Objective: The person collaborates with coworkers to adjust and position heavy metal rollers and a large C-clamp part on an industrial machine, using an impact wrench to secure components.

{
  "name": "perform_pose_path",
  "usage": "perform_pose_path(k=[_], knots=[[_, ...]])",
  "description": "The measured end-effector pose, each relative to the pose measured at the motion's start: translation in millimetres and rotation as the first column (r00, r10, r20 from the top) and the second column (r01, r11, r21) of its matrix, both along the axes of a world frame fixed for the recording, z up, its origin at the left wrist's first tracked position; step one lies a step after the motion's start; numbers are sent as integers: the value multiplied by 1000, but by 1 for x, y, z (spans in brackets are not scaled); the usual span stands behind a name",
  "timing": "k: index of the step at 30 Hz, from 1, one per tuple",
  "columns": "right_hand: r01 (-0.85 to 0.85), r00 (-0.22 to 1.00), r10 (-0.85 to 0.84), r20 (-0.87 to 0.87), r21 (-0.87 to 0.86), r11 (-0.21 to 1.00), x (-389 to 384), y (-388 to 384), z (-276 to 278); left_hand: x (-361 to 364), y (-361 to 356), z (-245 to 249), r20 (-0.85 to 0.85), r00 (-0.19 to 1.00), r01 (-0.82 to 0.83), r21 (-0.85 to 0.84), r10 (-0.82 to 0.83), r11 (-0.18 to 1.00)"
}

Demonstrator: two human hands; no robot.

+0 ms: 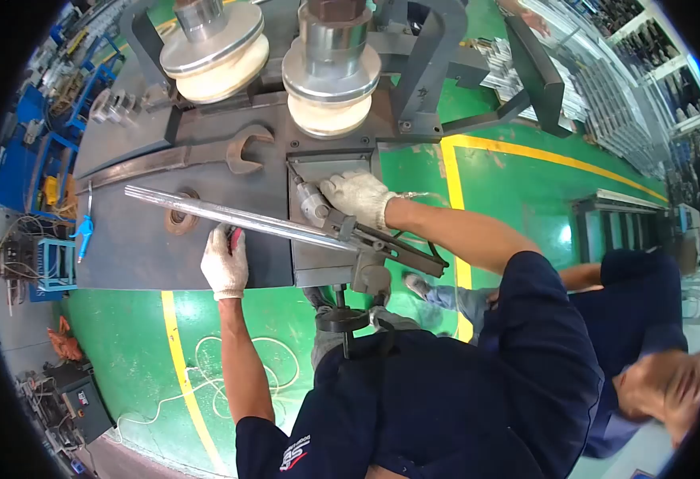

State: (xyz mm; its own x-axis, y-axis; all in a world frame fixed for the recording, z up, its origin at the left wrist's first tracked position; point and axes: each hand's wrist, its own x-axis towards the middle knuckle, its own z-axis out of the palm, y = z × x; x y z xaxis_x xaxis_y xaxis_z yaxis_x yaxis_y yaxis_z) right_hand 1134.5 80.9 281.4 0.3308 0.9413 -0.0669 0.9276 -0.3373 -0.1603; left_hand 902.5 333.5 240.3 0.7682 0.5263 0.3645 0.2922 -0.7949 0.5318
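Observation:
My left hand [225, 263], in a white work glove, is closed at the front of the dark metal table [262, 259]. A small red and dark object [235, 237] shows in its grip, too little of it to name. Just above that hand, a shiny metal tube [242, 218] slants across the table, its right end at a clamp fixture [350, 230]. My right hand [356, 197], also gloved, lies over the machine plate with its fingers bent together beside a cylindrical metal fitting [312, 201]. Whatever is under those fingers is hidden.
A large open-end wrench [178, 156] and a metal ring [181, 219] lie on the table. Two grooved rollers [330, 88] stand behind. A blue air gun [85, 231] hangs at the left edge. Another person [637, 319] is close on my right.

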Motion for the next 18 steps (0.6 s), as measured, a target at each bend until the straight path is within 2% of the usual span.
perform_pose_path(k=[1, 3, 4, 6, 7, 9, 11, 12, 13, 14, 16, 18], knots=[[36, 997, -34, -62, 34, 999, 3, -3, -1, 2, -3, -3, 13, 1000, -27, 56, 26, 998], [112, 976, -93, -196, 90, 990, 6, -9, -1, 7, -9, -7, -74, 988, -130, 111, 138, 985], [108, 954, -91, -284, 42, 993, 8, -17, 14, 7, -13, -6, -90, 982, -151, 134, 164, 979], [166, 874, -83, -478, 134, 977, 13, -38, 17, 6, -18, -7, -46, 982, -171, 170, 182, 970], [201, 821, -70, -567, 171, 964, 17, -50, 17, 7, -21, -6, -24, 982, -180, 186, 188, 966], [391, 651, -244, -719, 42, 920, 18, -80, 15, 10, -23, -6, -28, 976, -205, 202, 214, 958], [526, 426, -395, -814, -132, 840, 13, -114, 10, 9, -21, -9, -74, 965, -229, 232, 251, 946], [469, 538, -191, -821, 103, 877, 16, -129, 7, 10, -21, -9, -82, 964, -229, 222, 253, 948], [380, 631, 18, -775, 330, 864, 20, -142, 2, 11, -22, -8, -92, 961, -236, 209, 259, 949], [271, 694, 223, -685, 535, 800, 21, -157, -2, 9, -23, -8, -106, 957, -247, 194, 271, 949], [359, 647, 138, -750, 459, 813, 18, -193, 2, 9, -25, -7, -76, 955, -268, 183, 285, 946], [295, 847, 5, -531, 478, 827, 15, -227, -4, 6, -29, -2, -24, 962, -268, 131, 274, 954]])
